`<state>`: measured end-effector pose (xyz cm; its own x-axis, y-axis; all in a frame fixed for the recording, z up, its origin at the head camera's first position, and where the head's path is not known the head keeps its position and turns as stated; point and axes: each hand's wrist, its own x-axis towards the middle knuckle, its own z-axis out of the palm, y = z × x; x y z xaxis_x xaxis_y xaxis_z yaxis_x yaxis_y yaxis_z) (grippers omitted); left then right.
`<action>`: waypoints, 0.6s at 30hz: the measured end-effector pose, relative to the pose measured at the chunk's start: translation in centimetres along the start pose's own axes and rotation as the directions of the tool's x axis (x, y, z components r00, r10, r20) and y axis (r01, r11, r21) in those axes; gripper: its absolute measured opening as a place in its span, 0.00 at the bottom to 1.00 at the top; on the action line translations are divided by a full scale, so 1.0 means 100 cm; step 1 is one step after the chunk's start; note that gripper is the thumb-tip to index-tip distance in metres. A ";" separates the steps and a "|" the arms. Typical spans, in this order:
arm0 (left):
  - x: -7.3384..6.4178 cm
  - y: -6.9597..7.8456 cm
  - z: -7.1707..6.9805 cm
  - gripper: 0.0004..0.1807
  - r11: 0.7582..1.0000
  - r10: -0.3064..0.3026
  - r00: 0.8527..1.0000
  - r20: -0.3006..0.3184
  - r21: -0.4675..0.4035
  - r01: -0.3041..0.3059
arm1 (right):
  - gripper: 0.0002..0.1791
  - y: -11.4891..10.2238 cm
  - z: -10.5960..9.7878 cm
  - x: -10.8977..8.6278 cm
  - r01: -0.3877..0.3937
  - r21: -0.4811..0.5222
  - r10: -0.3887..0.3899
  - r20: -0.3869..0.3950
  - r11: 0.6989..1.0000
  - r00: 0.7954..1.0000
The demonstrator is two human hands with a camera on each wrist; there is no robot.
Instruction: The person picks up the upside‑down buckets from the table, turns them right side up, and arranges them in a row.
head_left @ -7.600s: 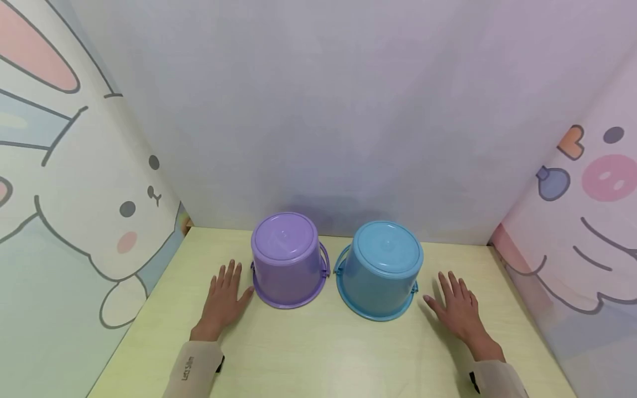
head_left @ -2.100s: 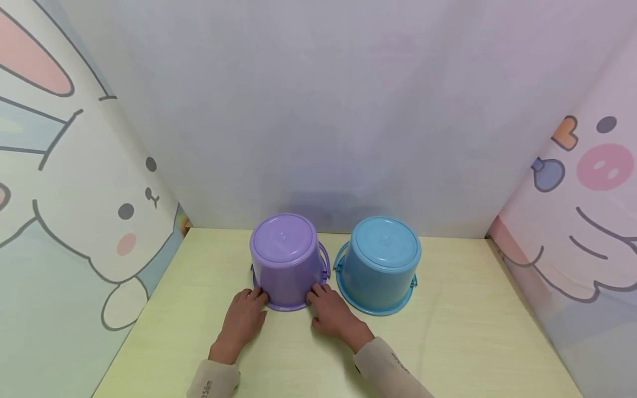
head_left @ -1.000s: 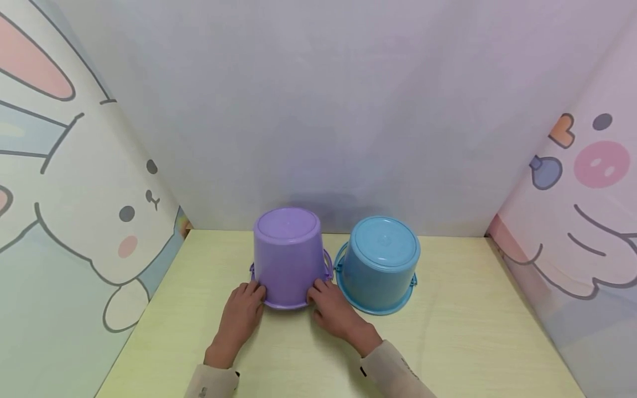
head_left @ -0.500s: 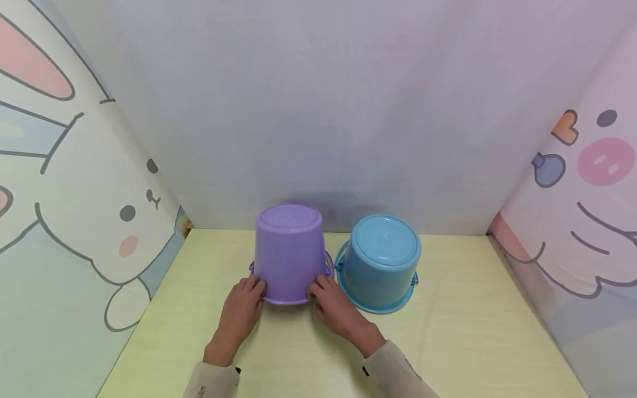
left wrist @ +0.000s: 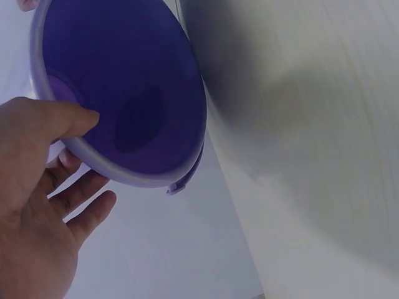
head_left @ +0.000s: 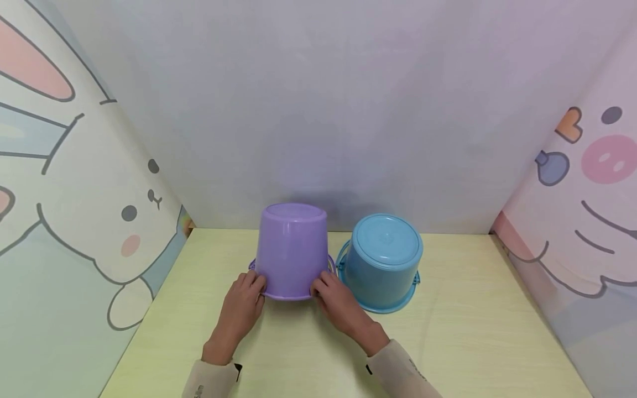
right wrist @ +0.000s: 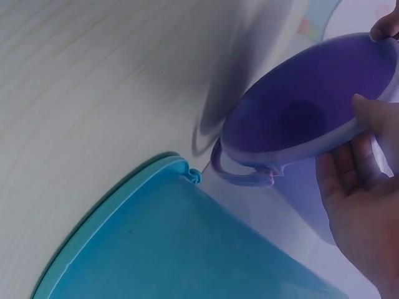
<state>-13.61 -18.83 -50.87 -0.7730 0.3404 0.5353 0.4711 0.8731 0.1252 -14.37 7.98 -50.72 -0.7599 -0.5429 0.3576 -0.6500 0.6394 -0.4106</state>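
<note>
An upside-down purple bucket [head_left: 292, 249] is tipped back, its near rim raised off the table. My left hand [head_left: 240, 305] pinches that rim at the left, with the thumb [left wrist: 78, 119] inside and the fingers against the outer wall. At the right of the same rim my right hand [head_left: 343, 307] grips in the same way, thumb [right wrist: 368, 112] inside. In both wrist views the dark inside of the bucket shows, with its far rim down by the table. Its purple handle [right wrist: 240, 177] hangs at the side. A blue bucket [head_left: 385, 265] stands upside down close on the right.
The pale wooden table [head_left: 463, 320] runs back to a grey-white cloth wall [head_left: 318, 110]. Side walls carry a cartoon rabbit [head_left: 109, 210] on the left and a cartoon pig [head_left: 592, 210] on the right. The blue bucket's handle faces the purple one.
My hands went from flat on the table to the purple bucket's front rim. Over the last second they have lifted that rim, and the bucket leans further back. The blue bucket stays put.
</note>
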 end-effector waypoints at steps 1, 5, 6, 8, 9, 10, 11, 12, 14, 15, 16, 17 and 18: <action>0.000 0.000 -0.001 0.18 1.000 -0.007 1.000 0.010 -0.004 0.007 | 0.12 0.000 0.000 0.000 -0.003 0.003 0.003 0.001 1.000 1.000; 0.002 0.002 -0.005 0.18 1.000 -0.016 1.000 0.021 -0.025 0.017 | 0.12 0.000 -0.002 0.000 0.000 0.017 0.001 -0.011 1.000 1.000; 0.003 0.003 -0.006 0.18 0.999 -0.015 1.000 0.015 -0.031 0.016 | 0.12 0.001 -0.003 0.000 0.002 0.021 -0.002 -0.016 1.000 1.000; 0.004 0.003 -0.007 0.18 0.999 -0.006 1.000 -0.002 -0.042 0.006 | 0.13 0.001 -0.004 0.000 0.009 0.021 -0.008 -0.027 1.000 1.000; 0.005 0.004 -0.008 0.18 0.999 0.002 1.000 -0.016 -0.045 -0.003 | 0.13 0.001 -0.005 0.000 0.010 0.020 -0.009 -0.032 1.000 0.999; 0.006 0.004 -0.009 0.18 0.999 0.009 1.000 -0.025 -0.049 -0.010 | 0.13 0.001 -0.006 0.000 0.009 0.021 -0.008 -0.037 1.000 0.999; 0.006 0.004 -0.010 0.19 0.999 0.014 0.999 -0.032 -0.050 -0.016 | 0.14 0.001 -0.007 0.000 0.010 0.019 -0.009 -0.043 1.000 0.999; 0.007 0.005 -0.011 0.19 0.998 0.022 0.999 -0.040 -0.052 -0.024 | 0.14 0.000 -0.007 0.000 0.011 0.018 -0.010 -0.048 1.000 0.999; 0.008 0.005 -0.012 0.19 0.998 0.031 0.998 -0.055 -0.060 -0.034 | 0.14 0.001 -0.008 0.000 0.016 0.012 -0.015 -0.062 1.000 0.998; 0.008 0.005 -0.013 0.19 0.997 0.033 0.998 -0.061 -0.066 -0.037 | 0.15 0.000 -0.008 0.000 0.019 0.013 -0.018 -0.070 1.000 0.997; 0.009 0.005 -0.014 0.20 0.997 0.034 0.997 -0.065 -0.072 -0.038 | 0.15 0.000 -0.008 0.001 0.024 0.011 -0.023 -0.077 1.000 0.997; 0.009 0.005 -0.015 0.20 0.996 0.033 0.997 -0.067 -0.077 -0.038 | 0.15 0.000 -0.008 0.001 0.030 0.007 -0.030 -0.085 1.000 0.996; 0.009 0.005 -0.016 0.20 0.996 0.032 0.997 -0.070 -0.084 -0.037 | 0.15 0.000 -0.009 0.001 0.034 0.007 -0.033 -0.089 0.999 0.995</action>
<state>-13.42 -18.60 -49.00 -0.7260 0.3423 0.5965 0.5337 0.8274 0.1747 -14.44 8.41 -49.98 -0.7343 -0.5129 0.4446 -0.6755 0.6170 -0.4039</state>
